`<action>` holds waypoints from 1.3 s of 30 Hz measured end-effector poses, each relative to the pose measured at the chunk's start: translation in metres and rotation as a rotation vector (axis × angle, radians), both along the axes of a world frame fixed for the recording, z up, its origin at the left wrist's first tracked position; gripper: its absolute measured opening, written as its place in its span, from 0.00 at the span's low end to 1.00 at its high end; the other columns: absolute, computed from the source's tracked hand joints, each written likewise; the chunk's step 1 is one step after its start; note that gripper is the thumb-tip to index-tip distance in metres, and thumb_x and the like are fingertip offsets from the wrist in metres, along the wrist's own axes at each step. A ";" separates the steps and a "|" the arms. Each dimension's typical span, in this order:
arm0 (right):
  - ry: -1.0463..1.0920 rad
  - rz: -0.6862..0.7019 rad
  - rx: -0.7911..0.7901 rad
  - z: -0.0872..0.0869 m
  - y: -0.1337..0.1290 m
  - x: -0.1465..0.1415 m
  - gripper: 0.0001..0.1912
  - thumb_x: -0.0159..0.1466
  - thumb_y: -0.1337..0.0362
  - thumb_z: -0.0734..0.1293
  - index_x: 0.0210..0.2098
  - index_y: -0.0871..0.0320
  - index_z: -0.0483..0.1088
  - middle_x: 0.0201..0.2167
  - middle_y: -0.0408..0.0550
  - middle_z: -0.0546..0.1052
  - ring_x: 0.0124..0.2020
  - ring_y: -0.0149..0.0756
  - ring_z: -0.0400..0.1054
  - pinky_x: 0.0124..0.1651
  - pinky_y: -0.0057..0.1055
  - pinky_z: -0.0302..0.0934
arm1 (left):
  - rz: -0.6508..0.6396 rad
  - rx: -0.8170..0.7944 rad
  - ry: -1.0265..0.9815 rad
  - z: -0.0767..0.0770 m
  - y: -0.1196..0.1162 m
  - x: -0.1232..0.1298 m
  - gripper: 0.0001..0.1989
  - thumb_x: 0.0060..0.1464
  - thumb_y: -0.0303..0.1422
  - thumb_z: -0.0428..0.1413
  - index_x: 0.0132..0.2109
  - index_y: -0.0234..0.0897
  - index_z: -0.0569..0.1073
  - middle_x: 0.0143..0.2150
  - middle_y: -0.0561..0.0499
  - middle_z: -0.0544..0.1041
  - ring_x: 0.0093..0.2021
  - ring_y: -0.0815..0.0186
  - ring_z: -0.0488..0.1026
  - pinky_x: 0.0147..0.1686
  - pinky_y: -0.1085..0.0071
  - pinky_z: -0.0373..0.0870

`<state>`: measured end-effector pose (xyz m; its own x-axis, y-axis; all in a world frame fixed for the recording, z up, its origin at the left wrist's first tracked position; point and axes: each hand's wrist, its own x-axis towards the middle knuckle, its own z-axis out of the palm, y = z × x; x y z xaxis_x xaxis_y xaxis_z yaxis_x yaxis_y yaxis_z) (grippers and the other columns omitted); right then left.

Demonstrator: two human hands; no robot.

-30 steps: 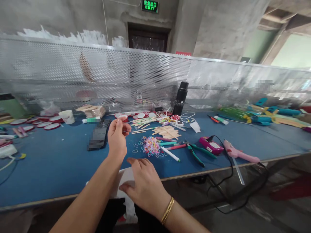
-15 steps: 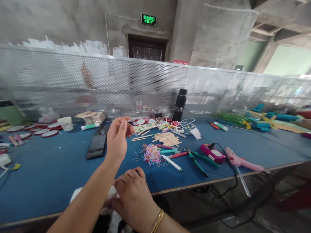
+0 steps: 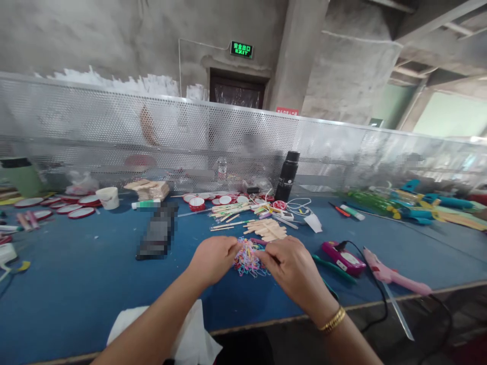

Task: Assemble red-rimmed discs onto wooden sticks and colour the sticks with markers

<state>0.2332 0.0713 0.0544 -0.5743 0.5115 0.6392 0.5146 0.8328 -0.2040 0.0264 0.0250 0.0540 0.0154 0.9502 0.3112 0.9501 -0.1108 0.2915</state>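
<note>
A pile of small coloured rubber bands [image 3: 249, 259] lies on the blue table, between my two hands. My left hand [image 3: 216, 259] is at the left side of the pile with its fingers curled closed. From the right, my right hand [image 3: 291, 263], with a gold bracelet [image 3: 334, 319] on its wrist, reaches the pile with thumb and fingers drawn together. What either hand pinches is too small to make out. Just behind the pile lie flat wooden sticks [image 3: 268, 230]. The right hand hides most of the pens and part of the teal-handled pliers [image 3: 338, 269].
A phone [image 3: 157, 233] lies left of the hands, and white paper [image 3: 194, 329] at the front edge. To the right are a purple device [image 3: 344, 257] and a pink glue gun [image 3: 395, 274] with a cable. A black bottle [image 3: 287, 176] stands behind, before a perforated metal screen [image 3: 243, 132].
My left hand has come down from its raised position to the left of the rubber bands. My right hand has moved from the table's front edge forward and right, to the pile.
</note>
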 end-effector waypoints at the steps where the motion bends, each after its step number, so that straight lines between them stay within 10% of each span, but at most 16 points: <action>1: -0.057 -0.018 -0.025 0.004 0.007 0.000 0.20 0.71 0.55 0.65 0.24 0.57 0.70 0.24 0.43 0.76 0.29 0.33 0.68 0.43 0.34 0.52 | -0.029 -0.021 0.009 -0.001 0.000 0.000 0.19 0.68 0.39 0.46 0.30 0.40 0.72 0.31 0.49 0.77 0.34 0.61 0.72 0.33 0.67 0.60; 5: -0.314 -0.075 -0.120 0.017 0.031 -0.004 0.06 0.67 0.59 0.69 0.40 0.50 0.79 0.39 0.44 0.84 0.45 0.42 0.75 0.57 0.43 0.49 | -0.119 -0.007 -0.030 -0.010 0.000 -0.005 0.03 0.57 0.32 0.57 0.38 0.40 0.76 0.38 0.50 0.77 0.38 0.61 0.73 0.37 0.68 0.64; 15: -0.605 -0.166 -0.177 0.026 0.092 -0.030 0.10 0.65 0.64 0.67 0.35 0.51 0.82 0.41 0.48 0.85 0.47 0.44 0.76 0.51 0.38 0.57 | -0.266 0.011 -0.012 -0.011 -0.012 -0.002 0.23 0.55 0.17 0.46 0.48 0.45 0.77 0.47 0.48 0.71 0.42 0.62 0.73 0.43 0.65 0.68; 31: -0.526 -0.112 -0.131 0.013 0.227 -0.193 0.19 0.70 0.56 0.67 0.57 0.57 0.69 0.56 0.52 0.73 0.52 0.42 0.72 0.53 0.45 0.71 | -0.220 0.339 -0.164 -0.008 -0.007 -0.001 0.11 0.61 0.21 0.50 0.41 0.39 0.75 0.45 0.45 0.77 0.48 0.57 0.73 0.49 0.59 0.70; 39: -0.267 -0.447 -0.047 0.007 0.267 -0.146 0.19 0.71 0.56 0.66 0.58 0.57 0.68 0.58 0.53 0.72 0.55 0.43 0.71 0.56 0.48 0.69 | -0.307 0.398 -0.133 -0.009 -0.004 0.002 0.11 0.62 0.22 0.50 0.42 0.41 0.74 0.46 0.48 0.77 0.48 0.59 0.73 0.49 0.59 0.71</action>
